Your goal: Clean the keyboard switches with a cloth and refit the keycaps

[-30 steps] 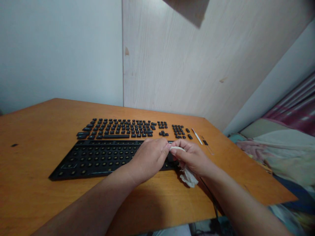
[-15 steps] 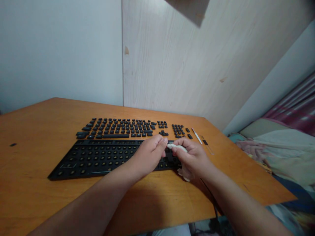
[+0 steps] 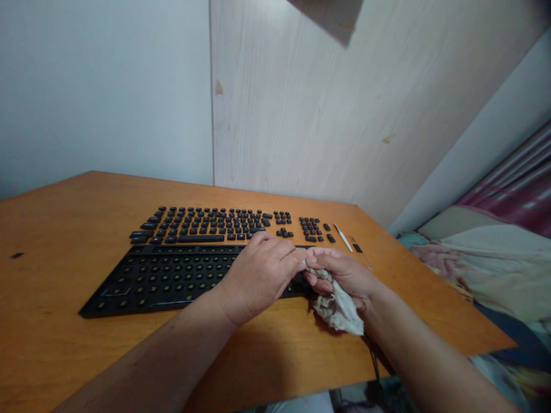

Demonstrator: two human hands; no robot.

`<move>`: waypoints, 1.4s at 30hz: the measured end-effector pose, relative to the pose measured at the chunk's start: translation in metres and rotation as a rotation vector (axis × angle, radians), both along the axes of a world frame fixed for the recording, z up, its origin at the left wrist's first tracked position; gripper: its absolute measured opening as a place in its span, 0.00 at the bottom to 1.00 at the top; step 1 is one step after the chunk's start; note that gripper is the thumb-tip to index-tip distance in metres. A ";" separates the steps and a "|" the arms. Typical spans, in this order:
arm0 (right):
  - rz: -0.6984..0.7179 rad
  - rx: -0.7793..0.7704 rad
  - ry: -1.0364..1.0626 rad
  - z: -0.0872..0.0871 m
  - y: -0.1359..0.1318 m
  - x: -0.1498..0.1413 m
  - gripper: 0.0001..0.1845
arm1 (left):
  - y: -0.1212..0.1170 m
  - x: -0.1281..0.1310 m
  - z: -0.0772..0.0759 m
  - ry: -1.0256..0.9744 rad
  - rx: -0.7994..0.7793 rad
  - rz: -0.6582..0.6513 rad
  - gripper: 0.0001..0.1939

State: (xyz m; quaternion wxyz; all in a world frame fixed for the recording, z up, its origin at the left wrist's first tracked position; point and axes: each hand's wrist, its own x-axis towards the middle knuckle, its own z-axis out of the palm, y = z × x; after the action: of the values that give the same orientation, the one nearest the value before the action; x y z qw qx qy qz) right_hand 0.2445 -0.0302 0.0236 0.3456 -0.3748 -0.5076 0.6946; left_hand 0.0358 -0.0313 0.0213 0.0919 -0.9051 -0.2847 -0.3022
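Above the right part of a black keyboard base [image 3: 172, 275] with its keycaps off, my two hands meet. My right hand [image 3: 344, 272] is closed around a crumpled whitish tissue [image 3: 340, 312], whose loose end hangs below the palm. At the twisted tip of the tissue, the fingers of my left hand [image 3: 267, 267] are closed; the back of that hand hides most of the grip. Behind the base, black keycaps [image 3: 202, 222] lie on the table in keyboard order, with the number pad keycaps [image 3: 310, 228] in a group on the right.
Right of the keycaps lie a white pen-like tool [image 3: 343, 238] and a wire keycap puller [image 3: 357, 248]. A cable [image 3: 372, 353] runs off the front edge of the wooden table [image 3: 107, 367]. One small dark piece [image 3: 17, 255] lies far left. Bedding [image 3: 486, 258] is beyond the right edge.
My left fingers were slightly apart from the tissue's tip half a second ago and now close on it. My right hand has turned, and more of the tissue hangs out below it.
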 end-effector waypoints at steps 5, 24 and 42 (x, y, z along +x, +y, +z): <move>0.013 0.001 -0.046 -0.001 -0.002 -0.002 0.12 | 0.000 0.001 -0.002 0.055 -0.028 0.049 0.15; -0.202 1.254 -0.658 -0.006 -0.016 -0.002 0.09 | -0.003 0.006 -0.004 -0.615 -1.191 -0.141 0.18; -0.325 0.562 -0.427 -0.015 -0.004 0.002 0.13 | -0.009 0.010 -0.007 -0.105 -0.278 0.113 0.17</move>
State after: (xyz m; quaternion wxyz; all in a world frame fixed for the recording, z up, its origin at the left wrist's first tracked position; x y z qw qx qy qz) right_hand 0.2468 -0.0344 0.0084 0.4271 -0.4770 -0.6727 0.3709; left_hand 0.0460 -0.0404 0.0144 -0.0323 -0.8745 -0.3787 -0.3014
